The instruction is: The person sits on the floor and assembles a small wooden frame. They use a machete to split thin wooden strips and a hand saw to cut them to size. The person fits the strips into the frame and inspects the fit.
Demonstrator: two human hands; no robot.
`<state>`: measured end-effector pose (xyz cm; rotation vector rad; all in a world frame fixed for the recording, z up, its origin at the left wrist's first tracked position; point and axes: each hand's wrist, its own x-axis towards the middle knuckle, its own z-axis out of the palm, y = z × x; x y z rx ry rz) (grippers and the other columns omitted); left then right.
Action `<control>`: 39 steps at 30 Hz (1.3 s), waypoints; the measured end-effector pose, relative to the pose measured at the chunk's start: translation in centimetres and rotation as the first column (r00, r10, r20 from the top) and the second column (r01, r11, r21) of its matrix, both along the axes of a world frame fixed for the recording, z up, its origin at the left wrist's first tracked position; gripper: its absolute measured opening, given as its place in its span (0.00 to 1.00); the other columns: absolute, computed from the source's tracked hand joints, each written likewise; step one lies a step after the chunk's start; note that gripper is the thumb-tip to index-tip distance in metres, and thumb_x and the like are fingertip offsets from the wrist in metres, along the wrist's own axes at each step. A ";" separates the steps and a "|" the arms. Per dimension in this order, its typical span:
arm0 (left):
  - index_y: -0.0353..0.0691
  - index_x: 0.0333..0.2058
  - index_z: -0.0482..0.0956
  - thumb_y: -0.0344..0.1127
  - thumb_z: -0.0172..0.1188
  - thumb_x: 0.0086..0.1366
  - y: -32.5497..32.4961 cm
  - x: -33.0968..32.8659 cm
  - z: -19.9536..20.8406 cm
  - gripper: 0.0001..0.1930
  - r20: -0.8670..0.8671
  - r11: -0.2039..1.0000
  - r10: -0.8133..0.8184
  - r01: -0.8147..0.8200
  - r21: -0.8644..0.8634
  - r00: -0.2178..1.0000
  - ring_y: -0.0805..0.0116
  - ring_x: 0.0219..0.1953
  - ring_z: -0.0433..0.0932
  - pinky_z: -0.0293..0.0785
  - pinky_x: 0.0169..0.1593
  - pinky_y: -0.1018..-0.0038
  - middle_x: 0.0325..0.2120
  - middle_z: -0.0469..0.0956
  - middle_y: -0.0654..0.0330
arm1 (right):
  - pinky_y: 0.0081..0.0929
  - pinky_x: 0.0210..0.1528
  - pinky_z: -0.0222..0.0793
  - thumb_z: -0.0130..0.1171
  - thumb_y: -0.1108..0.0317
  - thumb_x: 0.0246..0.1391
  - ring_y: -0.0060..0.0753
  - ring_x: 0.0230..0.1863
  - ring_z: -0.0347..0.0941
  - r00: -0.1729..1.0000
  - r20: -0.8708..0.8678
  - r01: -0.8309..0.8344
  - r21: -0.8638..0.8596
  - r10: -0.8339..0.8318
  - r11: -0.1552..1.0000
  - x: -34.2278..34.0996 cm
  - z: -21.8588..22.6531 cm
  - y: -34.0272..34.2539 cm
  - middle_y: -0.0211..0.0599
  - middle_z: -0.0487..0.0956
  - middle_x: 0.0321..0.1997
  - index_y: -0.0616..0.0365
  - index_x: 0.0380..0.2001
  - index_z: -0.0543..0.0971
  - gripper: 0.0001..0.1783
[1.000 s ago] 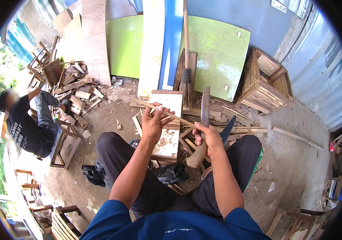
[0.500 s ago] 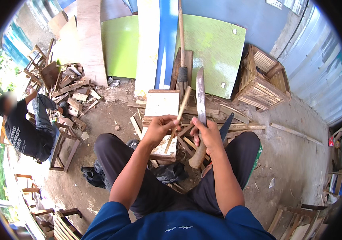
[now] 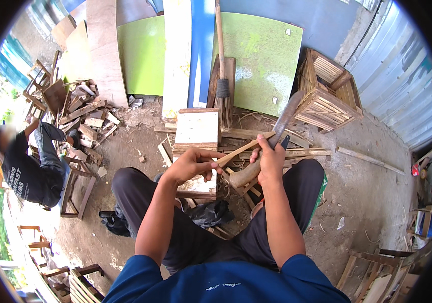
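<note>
My left hand (image 3: 194, 166) pinches the near end of a thin wooden strip (image 3: 241, 151) between thumb and fingers. The strip slants up to the right, its far end by my right thumb and the machete. My right hand (image 3: 269, 160) is closed round the wooden handle of a machete (image 3: 288, 113), whose worn grey blade points up and right. The thick handle butt sticks out below my fist toward the left hand. Under my hands stands a low wooden bench (image 3: 197, 132) with a white top, partly hidden by the left hand.
A person (image 3: 29, 161) sits at the left, beside a scrap-wood pile (image 3: 87, 113). Green panels (image 3: 256, 60) and a broom (image 3: 222, 91) lean at the back. A slatted wooden crate (image 3: 329, 96) stands back right. Black plastic bags (image 3: 211, 214) lie between my legs.
The strip has swung from near upright to a rightward slant, its far end now at my right hand. The machete blade has tilted to the right. The view has shifted slightly.
</note>
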<state>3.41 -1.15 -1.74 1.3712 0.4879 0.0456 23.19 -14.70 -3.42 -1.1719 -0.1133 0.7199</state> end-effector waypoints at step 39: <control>0.35 0.24 0.79 0.54 0.50 0.77 -3.6 -8.4 -0.9 0.30 0.310 0.533 0.330 -0.447 0.718 0.891 0.70 0.23 0.76 0.69 0.29 0.72 0.20 0.77 0.60 | 0.21 0.12 0.65 0.42 0.47 0.75 0.21 0.13 0.68 0.847 -0.005 -0.527 -0.148 0.532 0.837 -3.7 -2.6 -5.0 0.33 0.75 0.28 0.70 0.49 0.80 0.32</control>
